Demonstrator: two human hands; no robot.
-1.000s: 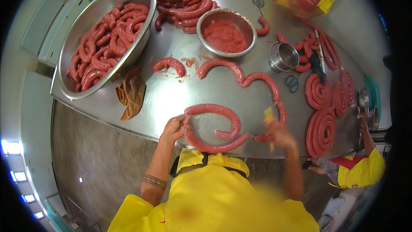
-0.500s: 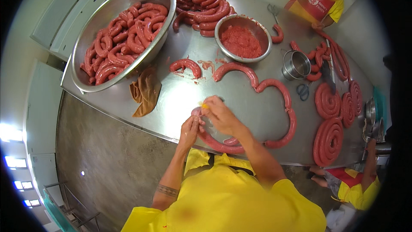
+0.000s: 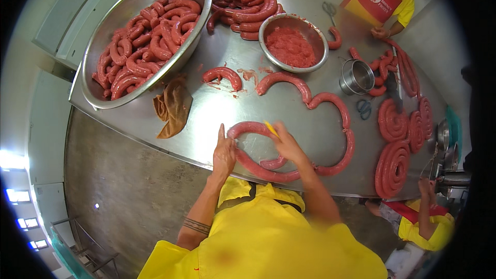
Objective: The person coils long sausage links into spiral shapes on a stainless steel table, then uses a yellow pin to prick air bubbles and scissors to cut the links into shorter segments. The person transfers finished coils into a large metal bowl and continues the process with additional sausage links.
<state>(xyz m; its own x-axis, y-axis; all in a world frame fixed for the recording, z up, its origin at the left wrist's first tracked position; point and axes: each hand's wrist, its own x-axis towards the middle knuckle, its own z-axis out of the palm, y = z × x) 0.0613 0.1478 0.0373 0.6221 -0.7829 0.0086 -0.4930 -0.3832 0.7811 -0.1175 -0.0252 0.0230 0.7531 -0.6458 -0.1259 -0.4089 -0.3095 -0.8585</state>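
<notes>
While the left hand (image 3: 224,154) lies flat, pinning the sausage (image 3: 268,168) loop at the table's (image 3: 217,108) near edge, the right hand (image 3: 287,144) grips a yellow string (image 3: 270,128); tying tight and close should keep the casing sealed.

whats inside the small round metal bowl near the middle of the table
The small metal bowl is filled almost to the rim with loose red minced meat. The meat covers the bottom, so anything beneath it cannot be seen.
</notes>
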